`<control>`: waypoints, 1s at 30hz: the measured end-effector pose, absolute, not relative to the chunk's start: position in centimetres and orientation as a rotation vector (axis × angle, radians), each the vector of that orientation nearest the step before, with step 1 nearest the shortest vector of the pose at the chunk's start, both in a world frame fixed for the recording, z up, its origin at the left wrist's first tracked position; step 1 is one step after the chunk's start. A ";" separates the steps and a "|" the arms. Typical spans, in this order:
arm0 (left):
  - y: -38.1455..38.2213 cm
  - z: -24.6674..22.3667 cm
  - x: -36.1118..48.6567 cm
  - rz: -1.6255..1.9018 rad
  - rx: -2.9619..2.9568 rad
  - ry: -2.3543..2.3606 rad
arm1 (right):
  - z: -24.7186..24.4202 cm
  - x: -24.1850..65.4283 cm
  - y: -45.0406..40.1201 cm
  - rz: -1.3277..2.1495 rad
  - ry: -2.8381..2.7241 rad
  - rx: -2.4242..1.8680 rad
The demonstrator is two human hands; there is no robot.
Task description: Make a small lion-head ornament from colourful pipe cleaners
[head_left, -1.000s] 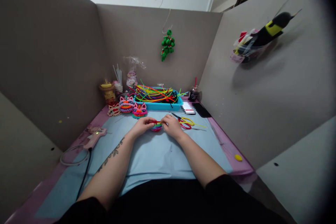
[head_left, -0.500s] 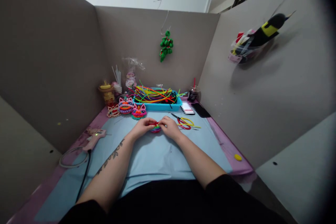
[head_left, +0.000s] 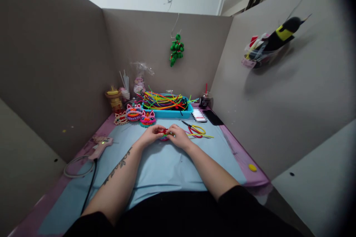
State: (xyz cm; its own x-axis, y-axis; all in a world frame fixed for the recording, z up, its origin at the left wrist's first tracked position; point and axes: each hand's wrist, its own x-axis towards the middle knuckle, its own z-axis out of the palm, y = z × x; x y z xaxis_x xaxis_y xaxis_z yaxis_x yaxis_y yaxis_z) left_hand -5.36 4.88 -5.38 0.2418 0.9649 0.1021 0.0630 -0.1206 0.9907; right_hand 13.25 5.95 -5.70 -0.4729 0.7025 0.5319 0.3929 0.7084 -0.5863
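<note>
A small multicoloured craft piece (head_left: pixel 164 138) with red on top sits between my two hands, low over the blue cloth (head_left: pixel 167 166). My left hand (head_left: pixel 152 134) has its fingers closed on the left side of the piece. From the right, my right hand (head_left: pixel 178 135) pinches at its upper edge; the fingertips partly hide it. Scissors (head_left: pixel 198 130) with red and yellow handles lie just right of my right hand, beside some yellow stems (head_left: pixel 207 136). Finished animal faces (head_left: pixel 147 118) in pink, orange and teal stand beyond my left hand.
Behind is a blue tray (head_left: pixel 167 114) heaped with coloured stems. A pink glue gun (head_left: pixel 101 148) with its cable lies left. Phone (head_left: pixel 213 117), drink cup (head_left: pixel 205 100) and yellow disc (head_left: pixel 252 167) are right. Grey partitions (head_left: pixel 139 37) enclose the table.
The fingers of both hands have shifted slightly on the craft piece, and the red part now sits lower and closer to it. The view has tilted very slightly.
</note>
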 end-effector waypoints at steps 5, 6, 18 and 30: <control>4.9 -5.6 -5.5 1.079 1.404 0.978 | -5.9 13.2 6.0 0.503 -2.098 -0.841; 4.9 -5.5 -5.5 1.084 1.393 0.975 | -5.8 13.3 6.1 0.496 -2.088 -0.854; 4.8 -5.2 -5.5 1.104 1.404 0.995 | -5.7 13.7 6.5 0.480 -2.082 -0.742; 4.5 -5.2 -5.6 1.063 1.448 1.014 | -5.4 13.2 6.0 0.522 -2.068 -0.786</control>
State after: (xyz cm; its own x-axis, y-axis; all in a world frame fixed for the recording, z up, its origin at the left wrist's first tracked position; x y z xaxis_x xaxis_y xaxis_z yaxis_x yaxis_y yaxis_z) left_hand -5.62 4.47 -5.18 0.2527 0.9624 0.0995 0.0541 -0.1168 0.9917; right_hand 13.20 6.03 -5.36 -0.4490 0.6930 0.5641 0.3421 0.7165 -0.6079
